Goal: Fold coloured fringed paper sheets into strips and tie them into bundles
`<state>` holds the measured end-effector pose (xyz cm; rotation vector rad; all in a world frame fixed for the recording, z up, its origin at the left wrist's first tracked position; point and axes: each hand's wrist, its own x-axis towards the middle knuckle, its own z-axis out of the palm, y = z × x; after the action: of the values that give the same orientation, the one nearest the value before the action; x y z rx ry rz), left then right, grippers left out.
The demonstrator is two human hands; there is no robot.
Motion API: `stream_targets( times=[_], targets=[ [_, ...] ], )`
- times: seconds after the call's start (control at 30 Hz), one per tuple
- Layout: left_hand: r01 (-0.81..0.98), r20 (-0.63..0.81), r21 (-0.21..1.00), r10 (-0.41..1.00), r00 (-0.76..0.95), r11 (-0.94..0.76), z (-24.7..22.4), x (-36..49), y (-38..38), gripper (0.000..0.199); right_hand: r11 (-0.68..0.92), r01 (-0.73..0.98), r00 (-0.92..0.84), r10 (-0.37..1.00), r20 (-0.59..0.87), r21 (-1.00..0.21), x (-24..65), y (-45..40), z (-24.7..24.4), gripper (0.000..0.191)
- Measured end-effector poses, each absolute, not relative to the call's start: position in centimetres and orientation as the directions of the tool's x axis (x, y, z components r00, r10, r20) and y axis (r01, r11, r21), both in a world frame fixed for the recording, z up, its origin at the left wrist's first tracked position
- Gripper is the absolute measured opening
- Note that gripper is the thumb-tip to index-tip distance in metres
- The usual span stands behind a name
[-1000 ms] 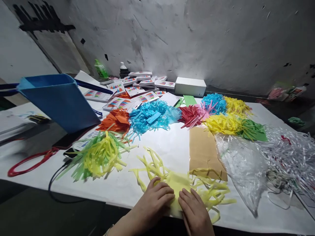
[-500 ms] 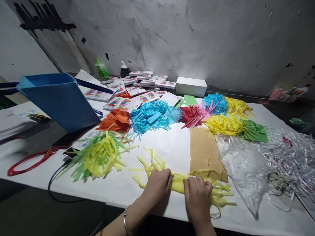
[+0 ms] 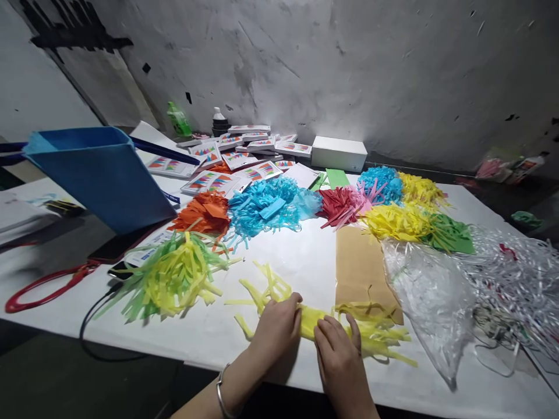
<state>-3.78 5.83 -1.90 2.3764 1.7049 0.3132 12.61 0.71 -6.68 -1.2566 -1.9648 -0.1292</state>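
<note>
A yellow tissue piece [image 3: 309, 322] with fringed strips at both ends lies near the table's front edge. My left hand [image 3: 279, 326], with a silver bangle on its wrist, is closed on the left part of its plain middle. Just to the right, my right hand [image 3: 338, 349] rests on the tissue with its fingers curled and pressed down on it. Yellow strips spread out past both hands. A brown sheet [image 3: 363, 270] lies behind my right hand, under some of the strips. To the left sits a green and yellow fringed bunch [image 3: 177, 276].
Orange [image 3: 203, 214], blue [image 3: 273, 203], red [image 3: 339, 205] and yellow [image 3: 395, 221] bunches line the back. At the right are a clear plastic bag [image 3: 430, 291] and silver strips [image 3: 519, 279]. A blue bag [image 3: 105, 174] and red-handled scissors [image 3: 48, 285] are at the left.
My right hand has shifted slightly left along the yellow tissue, and its fingers are placed differently. My left hand still holds its part.
</note>
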Motion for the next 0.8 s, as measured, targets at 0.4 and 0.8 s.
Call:
stream_targets(
  times=[0.4, 0.8],
  targets=[
    [0.658, 0.437, 0.344, 0.734, 0.519, -0.67, -4.4, -5.7, 3.6, 0.021, 0.55, 0.76, -0.239, 0.731, 0.639, -0.345, 13.0, 0.3, -6.0, 0.025],
    [0.911, 0.222, 0.246, 0.934, 0.279, -0.33, -3.0, -5.0, 4.4, 0.024, 0.198, 0.947, -0.064, 0.886, 0.458, -0.251, 12.6, 2.4, -5.0, 0.026]
  ],
)
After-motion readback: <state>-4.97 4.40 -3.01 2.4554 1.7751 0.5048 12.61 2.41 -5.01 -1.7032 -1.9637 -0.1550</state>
